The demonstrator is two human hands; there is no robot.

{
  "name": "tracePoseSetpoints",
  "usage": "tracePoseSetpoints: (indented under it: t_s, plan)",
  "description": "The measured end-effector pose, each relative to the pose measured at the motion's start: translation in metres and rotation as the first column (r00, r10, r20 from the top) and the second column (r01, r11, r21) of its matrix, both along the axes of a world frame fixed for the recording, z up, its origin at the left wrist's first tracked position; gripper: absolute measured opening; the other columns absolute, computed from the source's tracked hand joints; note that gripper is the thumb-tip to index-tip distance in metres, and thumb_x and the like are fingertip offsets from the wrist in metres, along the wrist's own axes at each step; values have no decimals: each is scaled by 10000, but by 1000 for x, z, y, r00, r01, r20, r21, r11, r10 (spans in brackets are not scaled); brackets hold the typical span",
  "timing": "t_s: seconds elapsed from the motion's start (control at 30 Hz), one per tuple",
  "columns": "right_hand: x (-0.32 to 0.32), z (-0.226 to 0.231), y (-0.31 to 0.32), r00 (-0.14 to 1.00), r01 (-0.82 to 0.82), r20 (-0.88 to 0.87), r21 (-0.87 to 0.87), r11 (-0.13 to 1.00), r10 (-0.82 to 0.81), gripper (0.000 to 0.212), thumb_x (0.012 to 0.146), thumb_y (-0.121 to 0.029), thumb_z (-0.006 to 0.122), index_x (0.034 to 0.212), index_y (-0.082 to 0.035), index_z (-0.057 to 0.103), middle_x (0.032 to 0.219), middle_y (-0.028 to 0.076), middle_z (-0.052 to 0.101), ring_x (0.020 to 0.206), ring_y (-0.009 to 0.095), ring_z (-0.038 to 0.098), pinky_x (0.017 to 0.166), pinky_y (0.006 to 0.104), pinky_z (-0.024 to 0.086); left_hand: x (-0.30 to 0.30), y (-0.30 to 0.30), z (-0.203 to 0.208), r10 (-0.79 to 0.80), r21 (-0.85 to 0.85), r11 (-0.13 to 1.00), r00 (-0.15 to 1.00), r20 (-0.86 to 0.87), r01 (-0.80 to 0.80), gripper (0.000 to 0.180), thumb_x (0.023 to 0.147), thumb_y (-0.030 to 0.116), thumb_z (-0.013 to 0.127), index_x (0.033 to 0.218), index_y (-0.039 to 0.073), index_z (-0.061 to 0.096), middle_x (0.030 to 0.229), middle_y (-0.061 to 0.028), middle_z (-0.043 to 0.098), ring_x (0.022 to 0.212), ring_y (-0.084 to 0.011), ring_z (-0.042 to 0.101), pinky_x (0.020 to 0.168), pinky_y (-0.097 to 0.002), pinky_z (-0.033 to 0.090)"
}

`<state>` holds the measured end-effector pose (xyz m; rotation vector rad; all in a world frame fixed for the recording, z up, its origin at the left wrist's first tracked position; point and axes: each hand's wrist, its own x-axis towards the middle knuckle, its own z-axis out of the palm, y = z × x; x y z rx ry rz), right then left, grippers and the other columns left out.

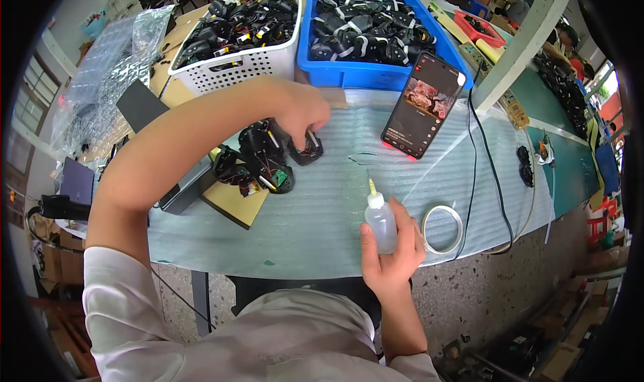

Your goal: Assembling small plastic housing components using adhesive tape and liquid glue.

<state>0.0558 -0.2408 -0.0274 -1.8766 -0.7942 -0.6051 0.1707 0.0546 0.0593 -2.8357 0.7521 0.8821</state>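
Observation:
My right hand (396, 251) is wrapped around a translucent squeeze bottle (381, 224) with a white cap and a thin yellowish needle tip, held upright over the table's near side. Across the table, my left hand (302, 117) reaches down with its fingers closed on a small black housing part (308, 152) that shows some wiring inside. The fingers hide part of that piece. Just left of it, several opened black housings (261, 147) lie in a cluster, with wires and a green circuit board (279, 178) showing.
Behind stand a white perforated basket (235, 80) and a blue bin (355, 74), both full of black parts. A lit phone (424, 105) leans near the bin. A tape roll (442, 229) and black cables (493, 164) lie at right; a grey box (184, 193) sits at left.

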Motion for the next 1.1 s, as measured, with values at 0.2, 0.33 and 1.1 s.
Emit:
tracePoseSetpoints:
  t_s: [0.2, 0.33, 1.1]
  plan:
    - [-1, -10, -5, 983, -84, -144, 205, 975, 115, 505, 808, -99, 783, 1234, 70, 570, 930, 167, 676, 725, 242, 628, 656, 339, 504, -16, 10, 5, -96, -211, 970, 988, 121, 120, 347, 764, 232, 809, 939, 27, 591, 921, -125, 612, 992, -326, 594, 814, -435, 468]
    - [-2, -11, -7, 949, -93, -202, 555, 827, 242, 464, 895, -144, 713, 1264, 86, 550, 968, 135, 685, 774, 157, 621, 665, 296, 500, -35, 1, 29, 264, -442, 874, 961, 82, -202, 293, 868, 196, 754, 946, 25, 529, 899, -118, 598, 844, -287, 583, 739, -376, 458]
    - [-3, -14, -37, 910, -19, -340, 539, 842, 238, 396, 851, -296, 689, 985, 69, 613, 829, 170, 666, 685, 194, 627, 650, 293, 507, -174, -77, -65, 545, -955, 201, 835, -76, -218, 204, 810, 56, 758, 850, 47, 559, 545, -36, 568, 453, -125, 549, 443, -267, 367]
